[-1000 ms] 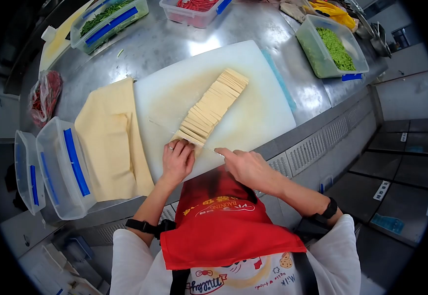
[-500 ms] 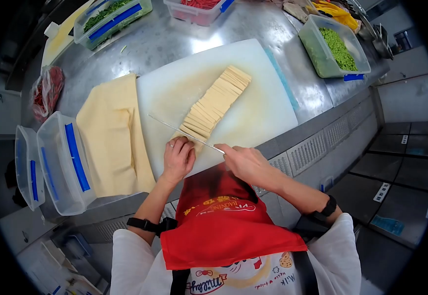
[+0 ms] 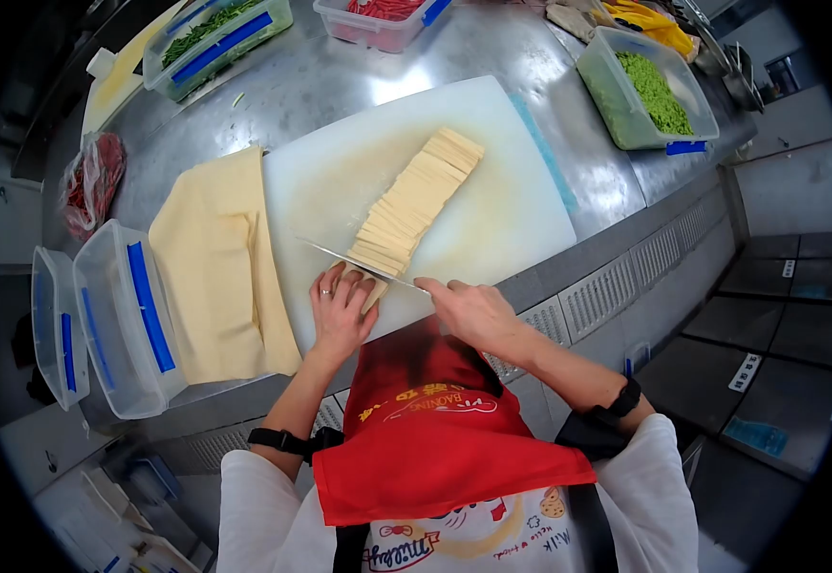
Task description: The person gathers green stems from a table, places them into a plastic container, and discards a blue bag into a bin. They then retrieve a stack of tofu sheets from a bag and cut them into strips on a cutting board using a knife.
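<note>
On the white cutting board (image 3: 492, 205) lies a row of pale yellow strips (image 3: 416, 202), cut from what looks like stacked tofu skin. My left hand (image 3: 341, 313) holds the uncut near end of the stack (image 3: 372, 293), its fingers bent and somewhat apart on top and the thumb at the side. My right hand (image 3: 476, 317) is closed round the handle of a knife, which its fingers mostly hide. The knife blade (image 3: 351, 260) lies across the stack, just beyond my left fingertips. Left of the board, a large folded tofu skin sheet (image 3: 211, 272) overlaps the board's edge.
Clear plastic boxes (image 3: 120, 325) stand at the left edge, near a bag of red food (image 3: 93, 186). Farther back are boxes of green pieces (image 3: 213, 43) and red pieces (image 3: 378, 24). A box of chopped greens (image 3: 645, 91) sits at the right on the steel counter (image 3: 617, 172).
My left fingers have spread and shifted slightly back toward me and left. The knife has moved a little nearer to me along the stack, with my right hand still round its handle.
</note>
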Motion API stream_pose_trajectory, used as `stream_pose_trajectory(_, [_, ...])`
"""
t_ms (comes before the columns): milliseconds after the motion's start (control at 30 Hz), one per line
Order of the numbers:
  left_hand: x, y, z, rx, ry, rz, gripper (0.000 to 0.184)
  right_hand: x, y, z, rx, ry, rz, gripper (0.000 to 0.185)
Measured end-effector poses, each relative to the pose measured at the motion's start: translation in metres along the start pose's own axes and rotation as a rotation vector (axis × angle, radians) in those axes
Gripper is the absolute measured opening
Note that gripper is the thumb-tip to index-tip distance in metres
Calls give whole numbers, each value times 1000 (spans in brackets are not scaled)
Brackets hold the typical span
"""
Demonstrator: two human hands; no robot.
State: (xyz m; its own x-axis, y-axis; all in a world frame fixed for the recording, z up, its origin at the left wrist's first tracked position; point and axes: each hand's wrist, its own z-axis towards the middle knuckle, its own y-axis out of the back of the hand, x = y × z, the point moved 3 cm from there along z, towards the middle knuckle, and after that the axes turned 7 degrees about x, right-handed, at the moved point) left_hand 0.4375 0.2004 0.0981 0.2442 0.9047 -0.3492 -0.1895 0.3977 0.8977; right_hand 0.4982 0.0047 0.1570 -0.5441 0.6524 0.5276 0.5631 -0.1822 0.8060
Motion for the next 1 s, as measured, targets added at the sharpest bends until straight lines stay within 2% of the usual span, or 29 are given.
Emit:
stream_pose_trajectory(167, [9, -7, -2, 14, -15, -72, 49, -16, 18, 0, -14, -6, -212, 37])
stream_pose_trajectory(400, [16, -14, 11, -48, -55, -67, 49, -40, 62, 13, -140, -62, -257, 40])
stream_pose_trajectory(533, [22, -22, 25, -46, -37, -114, 50, -53, 77, 21, -233, -105, -110, 35])
stream_pose_trajectory(633, [18, -16, 31, -46, -9, -100, 46, -37, 79, 16, -251, -17, 125, 33])
stream_pose_trajectory(800, [10, -3, 28, -54, -8, 28, 31, -14, 45, 10, -129, 49, 174, 32])
stream_pose_trajectory(1000, [17, -12, 30, -115, -1, -72, 25, -1, 35, 3, -61, 45, 104, 32])
